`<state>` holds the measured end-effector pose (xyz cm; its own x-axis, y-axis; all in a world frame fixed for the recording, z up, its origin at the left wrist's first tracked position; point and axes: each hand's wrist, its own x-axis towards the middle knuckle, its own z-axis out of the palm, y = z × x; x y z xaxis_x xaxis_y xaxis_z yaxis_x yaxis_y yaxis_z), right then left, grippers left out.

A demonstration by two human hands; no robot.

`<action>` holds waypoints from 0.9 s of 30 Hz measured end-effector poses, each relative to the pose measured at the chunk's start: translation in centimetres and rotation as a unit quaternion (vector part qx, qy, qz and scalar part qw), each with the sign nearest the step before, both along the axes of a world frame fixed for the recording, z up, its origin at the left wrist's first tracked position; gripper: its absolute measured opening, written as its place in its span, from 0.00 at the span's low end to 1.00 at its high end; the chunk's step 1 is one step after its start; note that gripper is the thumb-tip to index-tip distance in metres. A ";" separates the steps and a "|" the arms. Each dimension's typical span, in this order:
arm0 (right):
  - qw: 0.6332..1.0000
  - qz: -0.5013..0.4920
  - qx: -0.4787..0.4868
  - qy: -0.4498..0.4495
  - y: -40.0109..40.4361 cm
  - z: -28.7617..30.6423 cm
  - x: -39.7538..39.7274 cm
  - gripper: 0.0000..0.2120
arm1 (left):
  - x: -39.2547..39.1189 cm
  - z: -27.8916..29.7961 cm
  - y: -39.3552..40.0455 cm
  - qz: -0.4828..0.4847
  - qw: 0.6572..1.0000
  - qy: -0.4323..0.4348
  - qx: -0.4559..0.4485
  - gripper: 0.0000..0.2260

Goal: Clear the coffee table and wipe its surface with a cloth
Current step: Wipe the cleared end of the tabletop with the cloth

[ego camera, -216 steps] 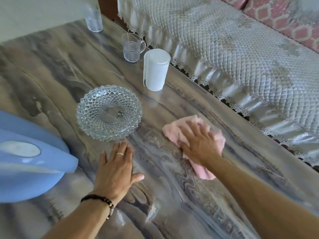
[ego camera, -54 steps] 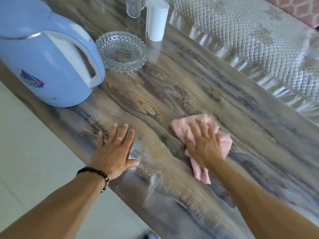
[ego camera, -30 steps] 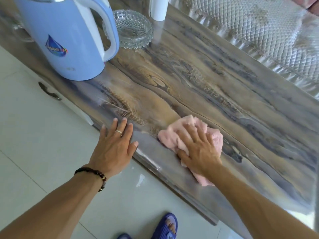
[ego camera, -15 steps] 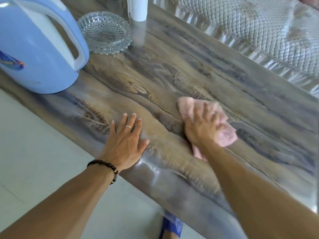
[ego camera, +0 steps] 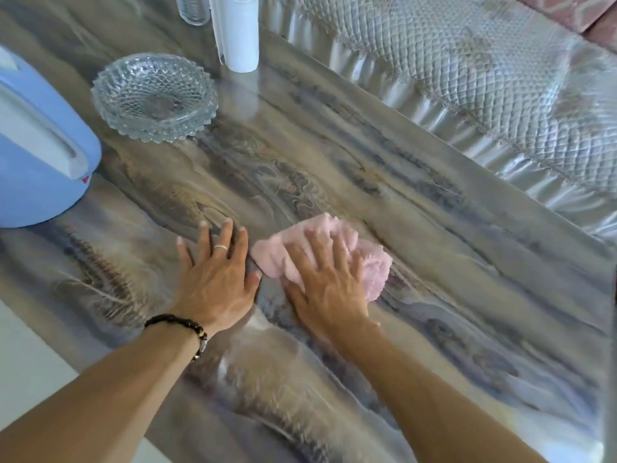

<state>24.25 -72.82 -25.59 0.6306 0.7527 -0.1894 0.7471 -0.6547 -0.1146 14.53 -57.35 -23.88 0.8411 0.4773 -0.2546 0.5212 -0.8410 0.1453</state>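
A crumpled pink cloth (ego camera: 370, 262) lies on the glossy, marble-patterned coffee table (ego camera: 417, 235). My right hand (ego camera: 325, 282) presses flat on the cloth with spread fingers, covering its near half. My left hand (ego camera: 217, 275), with a ring and a beaded bracelet, rests flat on the table just left of the cloth, its thumb almost touching the cloth's edge.
A blue electric kettle (ego camera: 36, 155) stands at the left edge. A cut-glass dish (ego camera: 153, 95) sits behind my hands, a white plastic cup (ego camera: 238, 31) and a clear glass (ego camera: 193, 8) farther back. A quilted sofa cover (ego camera: 484, 78) runs along the table's far side.
My right hand has slid the cloth to the left, close to my left hand. The left hand stays flat on the table. The view has shifted further over the table.
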 end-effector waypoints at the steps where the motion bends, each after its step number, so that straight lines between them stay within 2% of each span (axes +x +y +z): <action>1: 0.999 0.039 -0.010 0.002 -2.5 -0.1 0.3 0.27 | 0.4 0.0 0.2 0.003 1.000 0.010 -0.017 0.33; 2: 0.999 0.034 -0.025 0.003 -4.6 0.3 2.1 0.28 | 1.1 0.1 0.4 0.005 0.999 0.019 -0.038 0.34; 4: 0.996 -0.072 -0.040 -0.022 -6.6 0.4 7.1 0.29 | 2.2 0.3 0.6 0.010 0.997 0.031 -0.066 0.39; 6: 0.979 -0.200 -0.032 -0.015 -4.1 1.0 11.1 0.25 | 2.9 0.3 0.5 0.015 0.997 0.036 -0.072 0.43; 7: 0.974 -0.225 -0.026 -0.004 -1.7 1.1 11.3 0.24 | 3.2 0.3 0.5 0.018 0.996 0.038 -0.074 0.44; 8: 0.979 -0.201 -0.024 0.002 0.7 0.9 10.3 0.23 | 3.3 0.2 0.6 0.021 0.996 0.041 -0.074 0.46; 10: 0.998 -0.056 0.006 0.004 3.4 0.2 6.6 0.24 | 3.2 0.2 0.9 0.033 0.996 0.051 -0.066 0.50; 12: 0.997 0.072 0.009 -0.006 1.5 -0.3 4.2 0.26 | 3.2 0.4 1.2 0.045 0.996 0.058 -0.057 0.53; 13: 0.996 0.088 0.001 -0.006 -0.6 -0.1 4.5 0.27 | 3.3 0.7 1.3 0.040 0.996 0.060 -0.058 0.53; 14: 0.997 0.078 -0.012 0.002 -2.6 0.3 5.7 0.28 | 3.4 0.9 1.3 0.031 0.996 0.059 -0.062 0.53; 16: 1.000 -0.010 -0.026 -0.007 -4.3 0.7 9.3 0.27 | 3.8 1.2 1.6 0.015 0.996 0.048 -0.070 0.50; 19: 0.982 -0.186 -0.038 -0.001 2.6 1.3 12.7 0.23 | 5.4 1.5 2.8 0.017 0.997 0.028 -0.066 0.48; 20: 0.981 -0.188 -0.054 0.004 5.4 1.2 12.5 0.24 | 6.3 1.3 3.2 0.014 0.998 0.026 -0.062 0.48; 21: 0.988 -0.144 -0.049 0.009 7.2 0.9 11.7 0.25 | 7.1 1.2 3.6 0.012 0.998 0.024 -0.057 0.49; 24: 0.998 0.054 -0.004 0.018 4.4 -0.3 8.9 0.27 | 9.1 1.3 4.5 -0.007 0.998 0.027 -0.058 0.50; 25: 0.997 0.073 -0.002 0.013 1.5 -0.3 9.1 0.28 | 9.7 1.3 4.8 -0.015 0.997 0.030 -0.064 0.51; 27: 1.000 -0.015 -0.009 0.002 -2.3 0.3 12.8 0.29 | 11.3 1.5 5.8 -0.023 0.997 0.028 -0.074 0.51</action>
